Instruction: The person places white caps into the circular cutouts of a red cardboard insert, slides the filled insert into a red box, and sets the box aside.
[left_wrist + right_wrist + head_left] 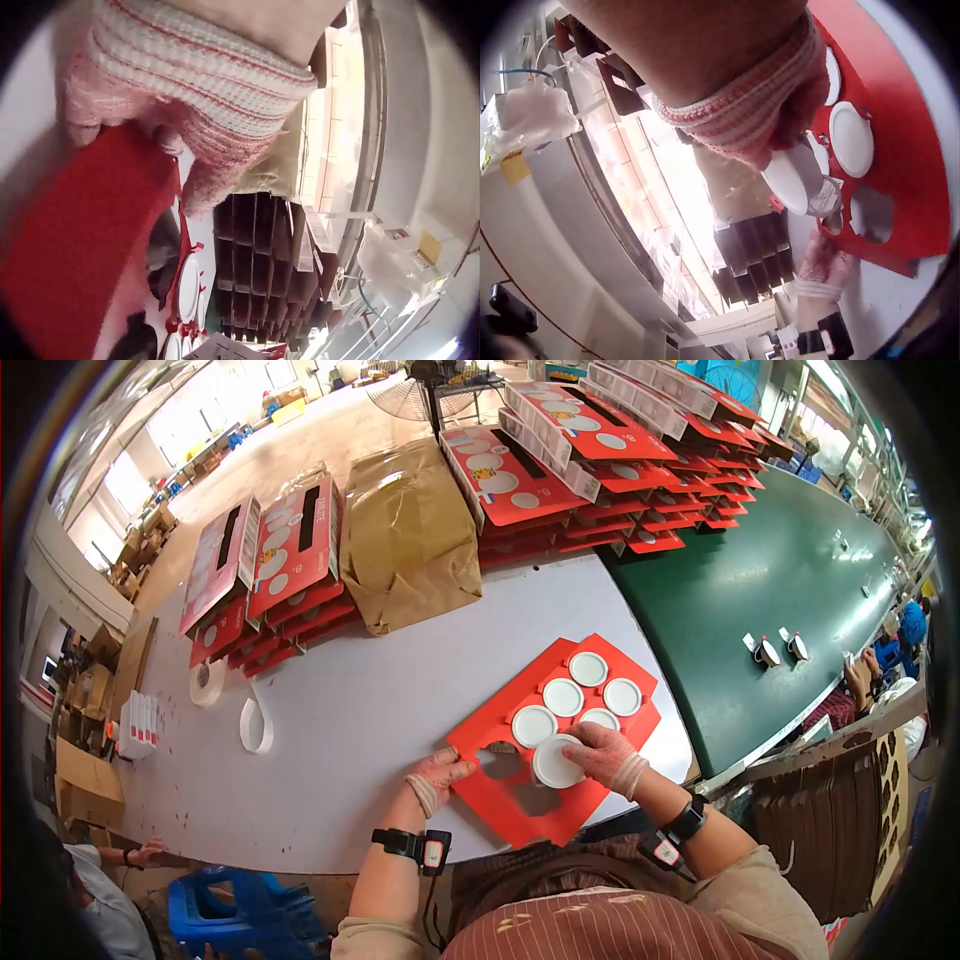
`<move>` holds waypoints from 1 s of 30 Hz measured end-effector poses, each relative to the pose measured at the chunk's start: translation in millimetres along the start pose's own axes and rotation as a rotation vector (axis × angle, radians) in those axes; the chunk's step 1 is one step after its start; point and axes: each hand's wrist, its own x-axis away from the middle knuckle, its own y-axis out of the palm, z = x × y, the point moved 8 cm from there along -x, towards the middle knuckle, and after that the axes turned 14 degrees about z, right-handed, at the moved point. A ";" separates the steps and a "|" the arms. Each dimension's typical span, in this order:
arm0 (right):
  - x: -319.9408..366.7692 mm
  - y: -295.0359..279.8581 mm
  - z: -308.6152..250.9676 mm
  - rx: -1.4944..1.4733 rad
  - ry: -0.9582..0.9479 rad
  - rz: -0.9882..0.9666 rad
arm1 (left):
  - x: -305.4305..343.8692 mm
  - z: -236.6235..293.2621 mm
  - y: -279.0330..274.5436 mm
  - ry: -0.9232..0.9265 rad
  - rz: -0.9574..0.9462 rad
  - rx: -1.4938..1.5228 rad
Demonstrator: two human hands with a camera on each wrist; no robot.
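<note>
A red cardboard panel point(571, 825) with round cut-outs lies on the white table, tilted toward the person. My left hand point(440, 775), in a knitted glove, pinches its left edge; in the left wrist view the thumb and fingers straddle the red card point(90, 225). Between the thumb and fingers of my gloved right hand point(607, 760) is a white round lid point(556, 763), held over the panel near its open cut-outs. Several more white lids point(563, 697) sit in the panel's far part. In the right wrist view the held lid point(791, 180) is tilted, its underside partly showing.
Stacks of red printed boxes point(290, 550) and a brown paper package point(410, 535) line the table's far side. A tape roll point(207, 682) and a white strip loop point(256, 726) lie left. To the right runs a green table point(770, 570) bearing two small dark-and-white items point(767, 652).
</note>
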 end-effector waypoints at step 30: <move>-20.5 42.6 4.7 0.486 -0.193 -0.096 | 22.8 -22.9 56.1 -0.039 -0.281 0.125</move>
